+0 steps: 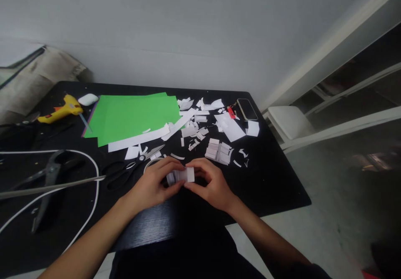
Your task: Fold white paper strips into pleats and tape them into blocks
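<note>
Between my two hands is a small folded white paper piece (pixel 189 174), held low over the front part of the black table. My left hand (pixel 156 181) is closed around its left part, thumb below and fingers above. At its right end my right hand (pixel 213 182) pinches it between thumb and fingers. Part of the paper is hidden behind the fingers. Black-handled scissors (pixel 142 157) lie with blades apart beyond my left hand. A cluster of small folded white paper blocks (pixel 218 151) sits just beyond my right hand.
Green sheets (pixel 138 116) lie at the back, with white paper strips (pixel 139 138) and scraps around them. A yellow glue gun (pixel 62 109), a white cable (pixel 97 187) and larger dark scissors (pixel 46 195) are leftward. A phone (pixel 247 109) rests near the back right edge.
</note>
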